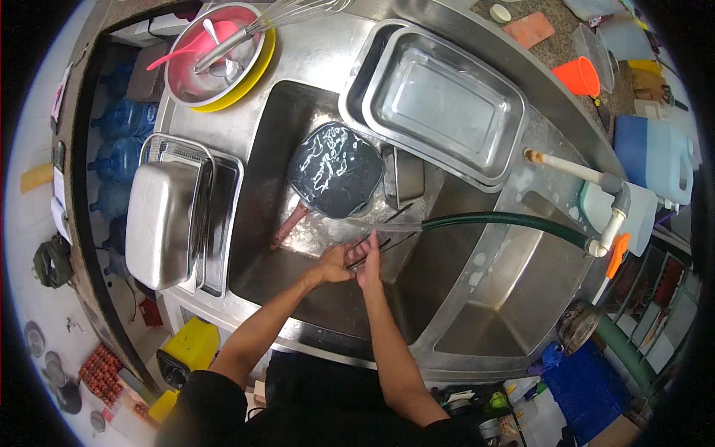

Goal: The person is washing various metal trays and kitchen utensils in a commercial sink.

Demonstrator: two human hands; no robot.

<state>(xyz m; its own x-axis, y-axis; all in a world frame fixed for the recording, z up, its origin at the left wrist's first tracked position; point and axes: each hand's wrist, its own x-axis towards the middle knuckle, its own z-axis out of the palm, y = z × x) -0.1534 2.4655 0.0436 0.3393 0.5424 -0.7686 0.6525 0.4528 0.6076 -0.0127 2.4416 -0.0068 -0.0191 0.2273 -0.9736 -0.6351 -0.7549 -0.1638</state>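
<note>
My left hand [332, 263] and my right hand [368, 268] meet over the large sink basin [253, 257], fingers closed around thin dark rods [359, 262]. The rods spread apart past my fingers toward the hose; whether they are joined like tongs or separate like chopsticks I cannot tell. Water [383, 226] streams from the dark green hose [506, 217] just beyond my right fingertips. Farther back in the basin lies a dark pan [335, 171] filled with water, its reddish-brown handle [290, 226] pointing toward me. Beside it stands a small metal container [407, 177].
Stacked steel trays [447, 104] overhang the basin's back right edge. Steel pans and a rack [160, 223] sit on the left counter. Behind them, a bowl [175, 82] holds a whisk [223, 48] and a pink ladle [197, 45]. A second basin [495, 298] adjoins on the right, under the pipe [566, 165].
</note>
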